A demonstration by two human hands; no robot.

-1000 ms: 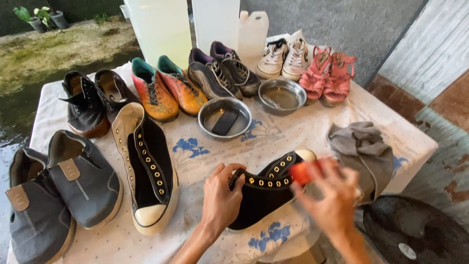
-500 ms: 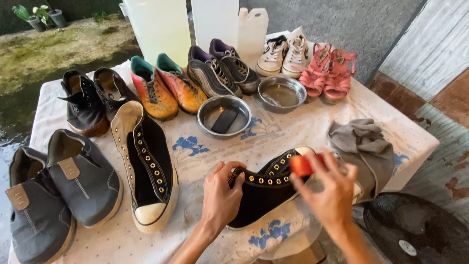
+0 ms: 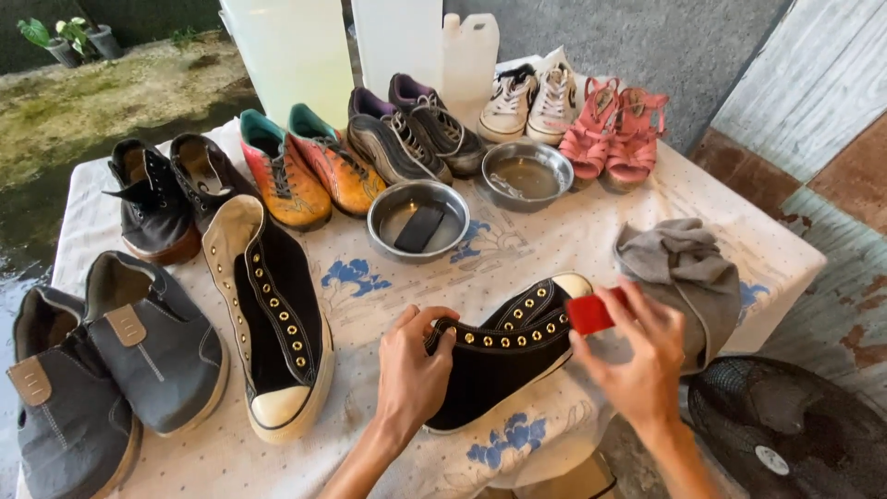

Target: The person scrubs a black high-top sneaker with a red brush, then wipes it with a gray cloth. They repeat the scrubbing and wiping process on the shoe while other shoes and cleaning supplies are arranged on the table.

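Note:
A black high-top sneaker [image 3: 504, 356] with gold eyelets lies on its side near the table's front edge. My left hand [image 3: 411, 370] grips its ankle opening and holds it down. My right hand [image 3: 637, 356] holds a small red block [image 3: 591, 312] pressed against the side of the shoe near its white toe cap. The matching black high-top [image 3: 273, 319] lies open and unlaced to the left, sole down.
A flowered white cloth [image 3: 517, 249] covers the table. Grey slip-ons [image 3: 102, 360], black boots [image 3: 162, 199], orange shoes [image 3: 300, 171], dark sneakers [image 3: 407, 129], white sneakers [image 3: 527, 92] and pink sandals [image 3: 614, 134] ring it. Two metal bowls [image 3: 418, 222] [image 3: 525, 174], a grey rag [image 3: 684, 268], white jugs [image 3: 467, 55], a fan [image 3: 795, 434].
My right hand with the red block has moved slightly up along the shoe toward the toe cap. My left hand keeps its grip on the shoe.

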